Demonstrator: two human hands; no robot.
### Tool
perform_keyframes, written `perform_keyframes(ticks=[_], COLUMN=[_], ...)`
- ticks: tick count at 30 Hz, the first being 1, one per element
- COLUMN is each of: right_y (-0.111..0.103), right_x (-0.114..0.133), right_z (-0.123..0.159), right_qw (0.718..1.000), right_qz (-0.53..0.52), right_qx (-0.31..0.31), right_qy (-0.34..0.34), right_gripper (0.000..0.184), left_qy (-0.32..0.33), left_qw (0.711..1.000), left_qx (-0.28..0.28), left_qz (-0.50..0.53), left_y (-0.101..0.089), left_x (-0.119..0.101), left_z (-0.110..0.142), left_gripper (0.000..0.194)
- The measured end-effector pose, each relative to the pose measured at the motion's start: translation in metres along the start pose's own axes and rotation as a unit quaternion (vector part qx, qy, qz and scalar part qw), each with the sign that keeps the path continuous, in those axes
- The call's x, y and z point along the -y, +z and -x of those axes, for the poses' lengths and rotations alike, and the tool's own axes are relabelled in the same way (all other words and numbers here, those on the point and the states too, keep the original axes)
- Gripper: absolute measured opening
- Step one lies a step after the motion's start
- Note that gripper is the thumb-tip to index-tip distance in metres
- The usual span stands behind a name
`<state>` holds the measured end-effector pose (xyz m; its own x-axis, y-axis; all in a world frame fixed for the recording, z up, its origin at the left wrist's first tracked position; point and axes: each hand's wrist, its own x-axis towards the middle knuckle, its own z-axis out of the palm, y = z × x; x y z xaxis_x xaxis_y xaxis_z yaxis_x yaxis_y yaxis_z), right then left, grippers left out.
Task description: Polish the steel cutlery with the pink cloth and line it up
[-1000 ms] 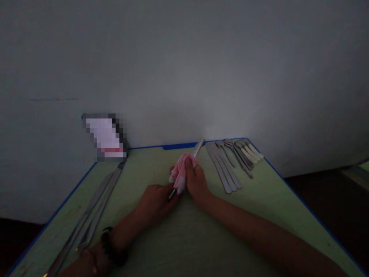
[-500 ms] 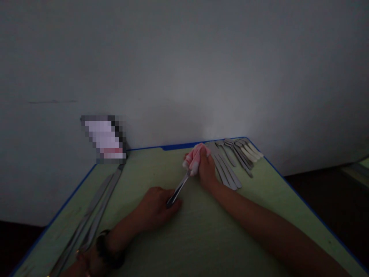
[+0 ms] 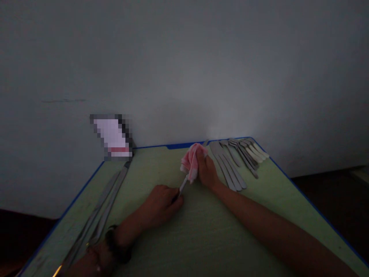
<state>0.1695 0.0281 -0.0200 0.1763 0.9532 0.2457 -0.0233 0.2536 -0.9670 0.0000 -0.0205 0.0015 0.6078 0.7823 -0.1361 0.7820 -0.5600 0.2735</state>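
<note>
My left hand (image 3: 165, 204) is closed around the handle end of a metal table knife (image 3: 183, 184), which slants up and away over the table. A pink and white cloth (image 3: 190, 161) is wrapped about the knife's farther part and hides most of it. My right hand (image 3: 206, 169) grips that cloth, thumb on top, pressing it around the metal. A grey blade-like tip shows just beyond the cloth, though I cannot tell if it belongs to this knife. Right of my right hand lie several flat-handled pieces of cutlery (image 3: 230, 173).
Long metal knives (image 3: 99, 207) lie along the left side, partly under my left forearm. Darker cutlery (image 3: 245, 156) and white-handled pieces (image 3: 255, 149) lie at the back right. A blurred-out phone-like object (image 3: 112, 134) leans on the wall (image 3: 184, 69) behind the blue-edged green table (image 3: 161, 165).
My left hand and the cloth have come closer together, so less of the knife's handle shows between them. The whole view has shifted, with table things now slightly farther right.
</note>
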Motion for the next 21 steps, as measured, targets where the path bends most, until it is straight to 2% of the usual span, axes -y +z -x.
perform_keyframes(ticks=[4, 9, 12, 16, 19, 21], right_y=[0.001, 0.002, 0.001, 0.000, -0.001, -0.002], right_x=[-0.003, -0.002, -0.004, -0.012, -0.017, -0.018], right_z=[0.001, -0.001, -0.003, -0.013, -0.021, -0.023], right_qw=[0.999, 0.999, 1.000, 0.988, 0.964, 0.958], right_qz=[0.014, -0.010, -0.015, -0.132, -0.237, -0.250], right_qx=[0.026, 0.034, 0.012, -0.026, -0.043, -0.038], right_qy=[-0.027, -0.002, 0.021, 0.078, 0.116, 0.132], right_gripper=[0.045, 0.047, 0.054, 0.061, 0.056, 0.053], left_qy=[-0.002, -0.005, 0.001, 0.034, 0.069, 0.085], left_qw=[1.000, 1.000, 0.999, 0.997, 0.994, 0.993], left_qx=[-0.009, -0.010, -0.012, 0.005, 0.014, 0.018], left_qz=[0.005, -0.022, -0.049, -0.068, -0.077, -0.078], left_y=[0.003, 0.002, 0.002, 0.001, -0.002, -0.003], left_x=[0.002, 0.000, -0.003, -0.005, -0.005, -0.005], left_z=[0.000, 0.000, 0.000, 0.000, 0.002, 0.003], left_gripper=[0.036, 0.036, 0.037, 0.037, 0.036, 0.035])
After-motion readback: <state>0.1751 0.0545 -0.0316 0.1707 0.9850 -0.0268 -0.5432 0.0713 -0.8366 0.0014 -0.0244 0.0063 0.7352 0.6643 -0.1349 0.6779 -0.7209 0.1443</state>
